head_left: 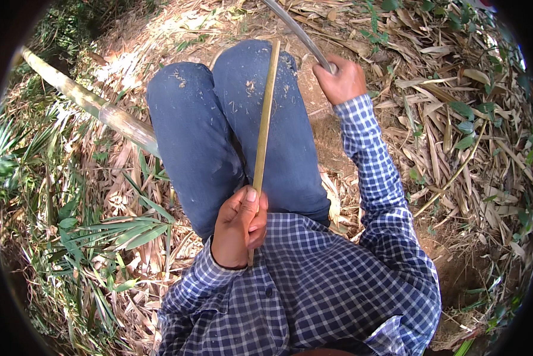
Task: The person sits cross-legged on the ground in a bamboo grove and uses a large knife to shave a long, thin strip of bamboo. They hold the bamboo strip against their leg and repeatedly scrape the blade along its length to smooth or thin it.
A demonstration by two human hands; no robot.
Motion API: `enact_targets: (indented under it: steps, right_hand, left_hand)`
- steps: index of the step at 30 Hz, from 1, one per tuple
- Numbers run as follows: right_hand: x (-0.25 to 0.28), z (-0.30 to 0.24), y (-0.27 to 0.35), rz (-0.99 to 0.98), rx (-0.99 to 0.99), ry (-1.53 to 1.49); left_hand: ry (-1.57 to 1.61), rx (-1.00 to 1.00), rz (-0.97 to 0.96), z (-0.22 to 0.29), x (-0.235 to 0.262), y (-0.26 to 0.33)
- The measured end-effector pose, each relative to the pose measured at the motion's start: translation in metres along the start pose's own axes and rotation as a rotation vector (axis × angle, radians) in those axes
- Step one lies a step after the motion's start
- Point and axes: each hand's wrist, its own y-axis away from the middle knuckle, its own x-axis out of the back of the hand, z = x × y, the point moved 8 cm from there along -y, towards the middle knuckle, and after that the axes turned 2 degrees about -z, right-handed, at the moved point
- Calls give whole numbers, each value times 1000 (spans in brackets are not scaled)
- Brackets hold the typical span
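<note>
My left hand [241,224] is closed around the lower part of a long, narrow bamboo strip [267,113], thumb laid along it. The strip runs up over my right thigh, its far end near the knee, and a short end sticks out below my fist. Off to the right, beyond my right knee, my right hand [343,80] is wrapped round the handle of a long curved knife [298,31]. Its grey blade points up and left, past the top edge of the view, apart from the strip. Most of the handle is hidden in my fist.
A thick bamboo pole [103,110] slants in from the upper left to beside my left knee. Shavings lie on my blue trousers [186,113]. Dry leaves [450,172] cover the ground, with green fronds [130,231] at the left.
</note>
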Motion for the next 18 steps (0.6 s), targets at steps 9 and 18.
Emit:
enact_targets:
  steps: [9,18]
  right_hand:
    - [21,-61,101,-8,566,-76]
    - [20,-66,103,-6,579,-40]
  left_hand:
    - [225,33,-91,7,-6,-20]
    - [254,2,-86,6,-6,-14]
